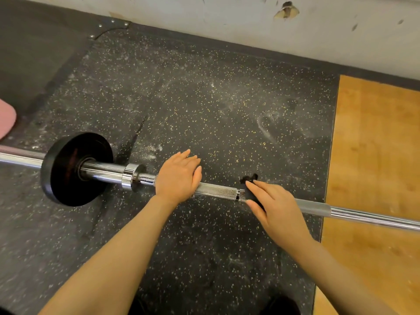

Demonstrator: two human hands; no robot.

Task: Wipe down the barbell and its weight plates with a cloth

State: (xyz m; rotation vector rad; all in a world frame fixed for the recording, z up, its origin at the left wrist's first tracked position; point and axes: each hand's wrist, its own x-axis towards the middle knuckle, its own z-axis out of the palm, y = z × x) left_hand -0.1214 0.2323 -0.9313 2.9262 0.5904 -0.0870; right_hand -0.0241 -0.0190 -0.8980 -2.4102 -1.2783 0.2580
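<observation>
Head view: left hand (179,176) flat on bar (218,191); right hand (272,208) at 3 o'clock grasps mostly hidden cloth (250,193); plate (75,169) at 9.

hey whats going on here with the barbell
A person is wiping a barbell that lies on a speckled rubber floor. The right hand presses a dark cloth around the knurled shaft, while the left hand rests flat on the bar to steady it. One black weight plate sits on the sleeve at the left.
</observation>
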